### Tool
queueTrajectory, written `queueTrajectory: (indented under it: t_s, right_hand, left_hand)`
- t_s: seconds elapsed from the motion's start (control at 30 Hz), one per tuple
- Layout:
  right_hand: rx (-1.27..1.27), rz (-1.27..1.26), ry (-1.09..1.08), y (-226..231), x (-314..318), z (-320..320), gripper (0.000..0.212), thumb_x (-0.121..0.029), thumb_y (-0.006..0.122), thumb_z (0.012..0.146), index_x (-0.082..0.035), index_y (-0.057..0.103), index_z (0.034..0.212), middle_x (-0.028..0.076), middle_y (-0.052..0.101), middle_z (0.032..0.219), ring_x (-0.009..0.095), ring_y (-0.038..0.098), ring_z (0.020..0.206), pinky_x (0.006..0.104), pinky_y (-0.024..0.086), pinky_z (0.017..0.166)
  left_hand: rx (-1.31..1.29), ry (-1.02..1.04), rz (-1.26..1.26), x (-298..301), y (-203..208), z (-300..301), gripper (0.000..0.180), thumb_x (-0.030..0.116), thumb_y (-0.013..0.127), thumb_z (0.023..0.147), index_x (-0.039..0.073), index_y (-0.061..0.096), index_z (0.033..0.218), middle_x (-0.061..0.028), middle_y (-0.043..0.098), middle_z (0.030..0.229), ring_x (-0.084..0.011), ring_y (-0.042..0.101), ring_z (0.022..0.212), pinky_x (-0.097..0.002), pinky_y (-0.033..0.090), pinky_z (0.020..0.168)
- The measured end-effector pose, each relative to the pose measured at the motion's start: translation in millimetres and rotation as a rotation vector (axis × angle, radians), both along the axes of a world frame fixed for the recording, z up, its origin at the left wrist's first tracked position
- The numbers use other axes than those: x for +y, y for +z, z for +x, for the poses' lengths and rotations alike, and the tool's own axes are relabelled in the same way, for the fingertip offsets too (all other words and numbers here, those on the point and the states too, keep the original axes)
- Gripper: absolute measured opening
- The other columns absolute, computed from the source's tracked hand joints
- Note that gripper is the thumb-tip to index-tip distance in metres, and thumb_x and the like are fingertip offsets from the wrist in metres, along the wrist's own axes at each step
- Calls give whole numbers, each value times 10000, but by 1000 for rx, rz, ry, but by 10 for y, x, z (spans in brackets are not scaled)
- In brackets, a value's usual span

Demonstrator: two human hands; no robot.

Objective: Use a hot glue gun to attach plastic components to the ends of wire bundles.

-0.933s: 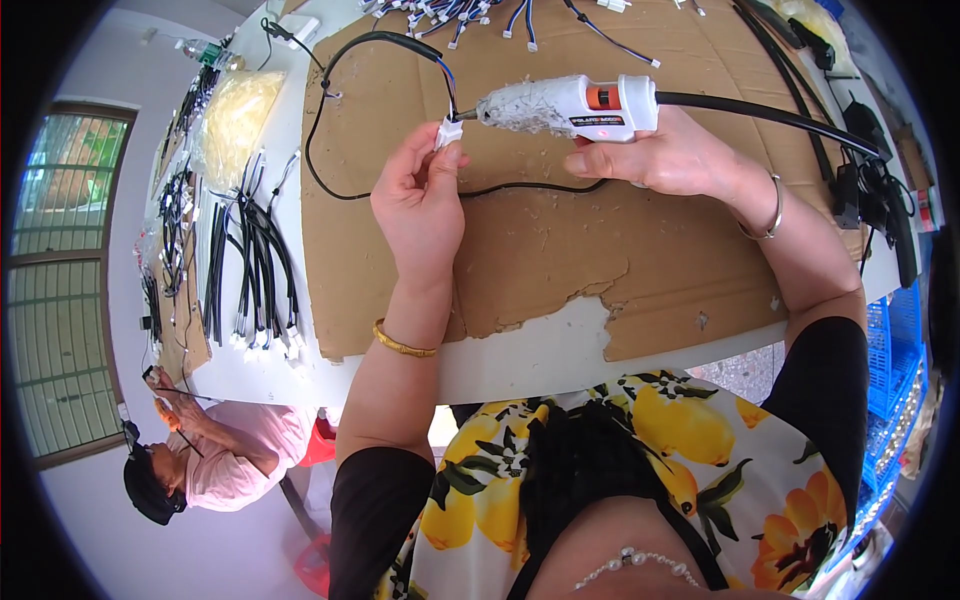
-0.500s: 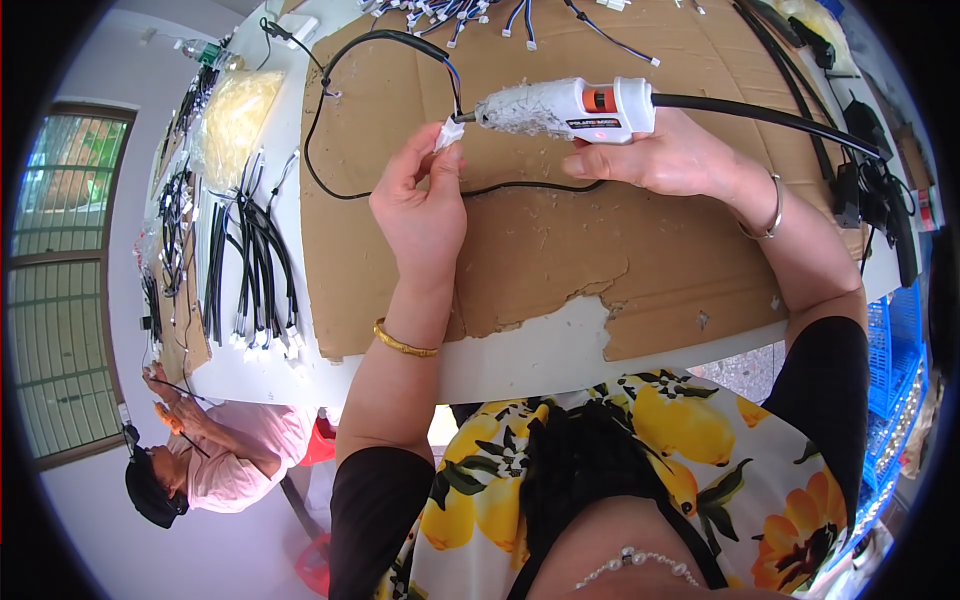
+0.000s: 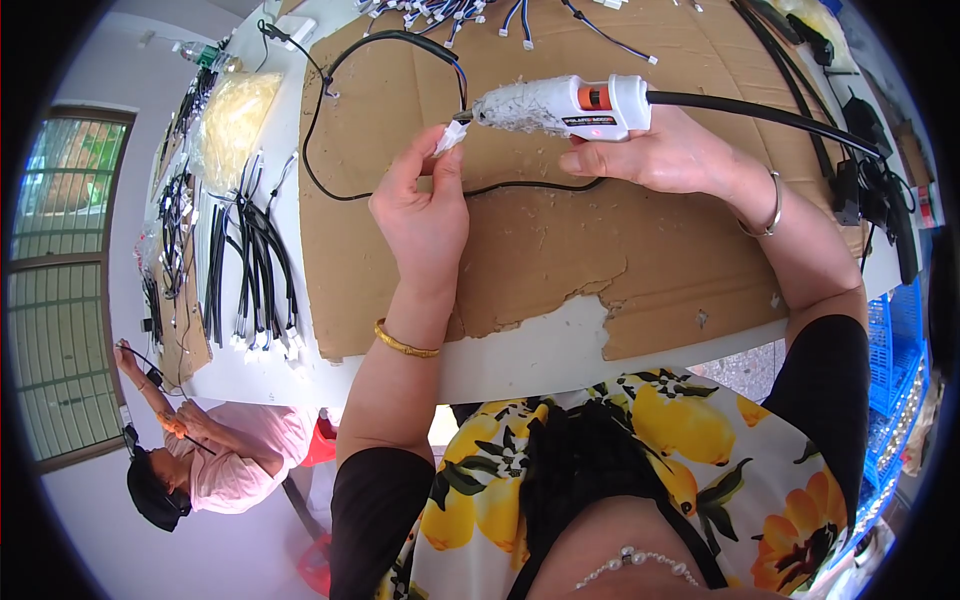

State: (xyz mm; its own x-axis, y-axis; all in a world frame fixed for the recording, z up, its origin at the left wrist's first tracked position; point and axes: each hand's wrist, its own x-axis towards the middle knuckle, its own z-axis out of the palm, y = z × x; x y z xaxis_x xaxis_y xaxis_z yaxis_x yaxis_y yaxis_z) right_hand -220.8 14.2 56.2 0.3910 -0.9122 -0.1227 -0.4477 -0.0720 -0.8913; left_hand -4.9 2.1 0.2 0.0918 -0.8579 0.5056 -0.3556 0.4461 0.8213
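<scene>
Left hand pinched the white connector; right hand gripped the glue gun, its long axis pointing left toward it.

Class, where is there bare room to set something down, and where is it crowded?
The cardboard is nearly bare between left forearm and right forearm, from the black cable down to the torn edge. A narrower patch lies between left forearm and black wire bundles. Crowded: left, with those bundles and a plastic bag; the top edge, with connector wires.
</scene>
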Motion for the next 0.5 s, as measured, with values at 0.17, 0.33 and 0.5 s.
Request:
queueTrajectory:
  t_s: [0.17, 0.33, 0.5]
  right_hand:
    - [22, -31, -9, -38, 0, 2, 285, -301, 619, 741, -48, 542, 848, 31, 513, 700, 125, 450, 651, 258, 397, 634]
    - [58, -83, 43, 16, -4, 12, 291, -290, 610, 748, -35, 536, 868, 44, 512, 706, 134, 457, 638, 258, 400, 624]
    - [45, -111, 38, 16, -3, -2, 287, -272, 608, 749, -35, 541, 897, 54, 525, 724, 139, 467, 657, 263, 405, 641]
  left_hand:
    - [-8, 14, 24, 2, 8, 13, 164, 5, 603, 746, -5, 612, 909, -41, 600, 701, -72, 518, 603, -206, 415, 542]
    - [1, 30, 45, 14, 33, 8, 160, 0, 603, 745, -4, 614, 905, -38, 599, 700, -64, 513, 603, -200, 412, 540]
    - [19, 18, 21, -6, 13, 20, 159, -4, 603, 748, -12, 611, 907, -36, 603, 705, -57, 513, 603, -194, 413, 541]
